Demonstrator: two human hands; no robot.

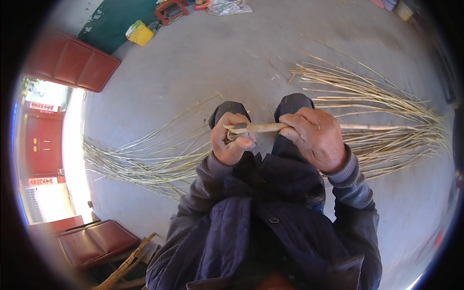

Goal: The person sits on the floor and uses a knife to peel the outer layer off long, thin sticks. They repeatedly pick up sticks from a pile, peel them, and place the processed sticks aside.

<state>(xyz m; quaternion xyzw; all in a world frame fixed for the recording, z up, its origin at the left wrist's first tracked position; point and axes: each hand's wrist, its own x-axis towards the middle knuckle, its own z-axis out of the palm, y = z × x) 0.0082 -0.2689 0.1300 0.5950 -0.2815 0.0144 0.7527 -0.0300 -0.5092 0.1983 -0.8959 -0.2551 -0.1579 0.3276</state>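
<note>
Between my two hands lies a long pale cane stalk (266, 128), nearly level above my knees. My right hand (319, 137) is wrapped round it, and its thinner part runs on past the hand to the right. At the split-looking left end of the stalk, my left hand (228, 145) is closed round a small grey tool (238, 130). The tool touches the stalk, but the fingers hide most of it and its kind is unclear. Thicker straw-coloured stalks (367, 96) spread over the floor beyond my right hand. Thin greenish strips (140, 159) fan out on the left.
Red-brown panelled doors (72, 60) stand at the left, by a bright doorway (76, 145). A yellow bucket (139, 34) and a small red stool (171, 10) are at the far wall. A padded red-brown seat (99, 241) and a stalk bundle (126, 263) are at the lower left.
</note>
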